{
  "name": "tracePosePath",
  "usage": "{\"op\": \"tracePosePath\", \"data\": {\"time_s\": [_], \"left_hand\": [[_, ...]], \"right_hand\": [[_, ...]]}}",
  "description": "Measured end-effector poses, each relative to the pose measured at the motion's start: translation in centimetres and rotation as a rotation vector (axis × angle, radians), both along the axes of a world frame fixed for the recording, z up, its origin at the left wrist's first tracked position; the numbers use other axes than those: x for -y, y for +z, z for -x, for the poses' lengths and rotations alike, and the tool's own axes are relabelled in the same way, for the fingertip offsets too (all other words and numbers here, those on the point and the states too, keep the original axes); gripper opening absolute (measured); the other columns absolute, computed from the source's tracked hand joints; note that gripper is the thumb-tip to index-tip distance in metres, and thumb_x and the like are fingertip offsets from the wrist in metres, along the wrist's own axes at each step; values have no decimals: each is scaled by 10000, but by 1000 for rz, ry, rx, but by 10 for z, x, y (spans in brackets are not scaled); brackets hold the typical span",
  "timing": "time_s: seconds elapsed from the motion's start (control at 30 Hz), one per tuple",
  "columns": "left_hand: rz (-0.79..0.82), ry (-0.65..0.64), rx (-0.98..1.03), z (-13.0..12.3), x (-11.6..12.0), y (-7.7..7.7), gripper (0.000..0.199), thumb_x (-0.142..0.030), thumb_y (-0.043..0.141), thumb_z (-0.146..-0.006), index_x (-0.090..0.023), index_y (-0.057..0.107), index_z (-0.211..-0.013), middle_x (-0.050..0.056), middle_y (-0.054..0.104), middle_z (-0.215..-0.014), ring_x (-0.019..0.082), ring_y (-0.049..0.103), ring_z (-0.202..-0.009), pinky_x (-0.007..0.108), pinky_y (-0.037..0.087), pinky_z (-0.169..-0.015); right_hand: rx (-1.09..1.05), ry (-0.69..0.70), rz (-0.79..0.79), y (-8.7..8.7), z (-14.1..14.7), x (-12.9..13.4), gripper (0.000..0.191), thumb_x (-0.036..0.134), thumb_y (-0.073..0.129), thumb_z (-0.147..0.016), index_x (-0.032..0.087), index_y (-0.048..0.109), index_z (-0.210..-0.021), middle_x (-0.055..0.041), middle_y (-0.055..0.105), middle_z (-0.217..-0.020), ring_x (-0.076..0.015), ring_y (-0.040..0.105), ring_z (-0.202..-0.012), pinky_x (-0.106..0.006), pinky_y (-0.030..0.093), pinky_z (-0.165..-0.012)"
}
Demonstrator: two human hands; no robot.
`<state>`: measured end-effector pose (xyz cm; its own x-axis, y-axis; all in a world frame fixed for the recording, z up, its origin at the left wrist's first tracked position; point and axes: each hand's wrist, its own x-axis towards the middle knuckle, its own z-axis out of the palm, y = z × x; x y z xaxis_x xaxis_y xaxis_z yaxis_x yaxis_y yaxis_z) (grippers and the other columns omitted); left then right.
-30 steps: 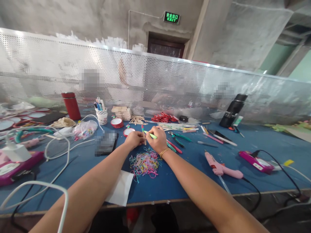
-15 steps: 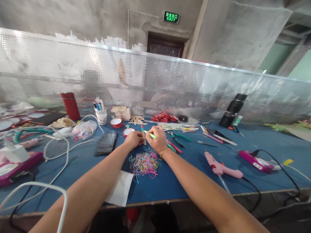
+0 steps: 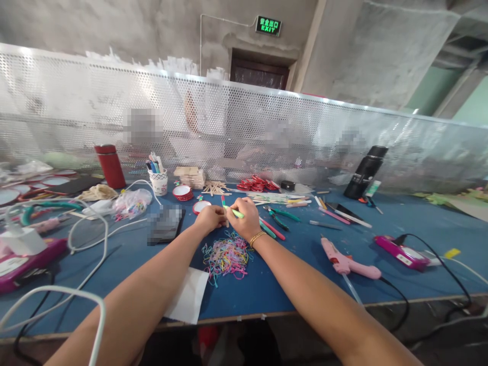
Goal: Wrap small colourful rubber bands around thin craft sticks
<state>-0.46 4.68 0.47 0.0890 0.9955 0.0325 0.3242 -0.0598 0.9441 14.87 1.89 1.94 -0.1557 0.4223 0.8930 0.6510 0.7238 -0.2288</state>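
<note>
My left hand (image 3: 211, 219) pinches a thin wooden stick (image 3: 223, 201) that stands up from the fingertips, its upper end coloured red and green. A light green marker (image 3: 237, 213) is gripped in my right hand (image 3: 247, 218), its tip at the stick. Just below both hands lies a tangled heap of colourful elastic loops (image 3: 226, 258). A round white disc with a red rim (image 3: 202, 207) is beside my left fingers. To the right of my right hand are a red marker (image 3: 274, 230) and a teal one (image 3: 267, 229).
Behind the hands are wooden sticks (image 3: 216, 188), red-rimmed pieces (image 3: 257, 183) and a cup of pens (image 3: 157, 182). Green-handled pliers (image 3: 280, 218) and a pink glue gun (image 3: 348, 264) lie right. A phone (image 3: 168, 226), white paper (image 3: 189, 297) and cables (image 3: 104, 239) are left.
My right hand and the green marker have shifted slightly left against the stick. My left hand has hardly moved.
</note>
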Motion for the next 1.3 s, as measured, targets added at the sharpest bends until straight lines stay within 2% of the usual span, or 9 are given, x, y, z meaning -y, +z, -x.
{"op": "tracePosePath", "data": {"time_s": [0.17, 0.77, 1.1, 1.3], "left_hand": [[7, 11, 15, -1, 1, 1, 195, -287, 795, -629, -153, 668, -691, 6, 647, -574, 99, 594, -520, 162, 423, -457], [8, 10, 22, -2, 4, 5, 205, -271, 796, -609, -143, 666, -702, 9, 645, -608, 109, 616, -562, 164, 418, -466], [29, 25, 5, -3, 6, 6, 204, -278, 800, -622, -147, 652, -668, 4, 631, -563, 94, 589, -522, 166, 422, -472], [6, 7, -6, -1, 4, 5, 217, -292, 797, -619, -144, 647, -673, 11, 644, -589, 100, 600, -533, 166, 417, -467]], "right_hand": [[-12, -52, 30, -1, -1, -1, 200, 233, 556, -823, 230, 438, -660, 24, 538, -596, -158, 499, -631, -330, 389, -817], [27, -1, 18, -3, 2, -3, 183, 250, 559, -836, 231, 442, -696, 32, 576, -611, -153, 520, -628, -357, 371, -915], [2, -65, 16, -3, -2, -5, 196, 238, 547, -829, 233, 432, -671, 38, 547, -578, -146, 510, -590, -358, 369, -916], [26, -11, 22, -2, 1, -2, 186, 258, 559, -839, 232, 445, -694, 33, 569, -604, -152, 526, -620, -352, 370, -913]]}}
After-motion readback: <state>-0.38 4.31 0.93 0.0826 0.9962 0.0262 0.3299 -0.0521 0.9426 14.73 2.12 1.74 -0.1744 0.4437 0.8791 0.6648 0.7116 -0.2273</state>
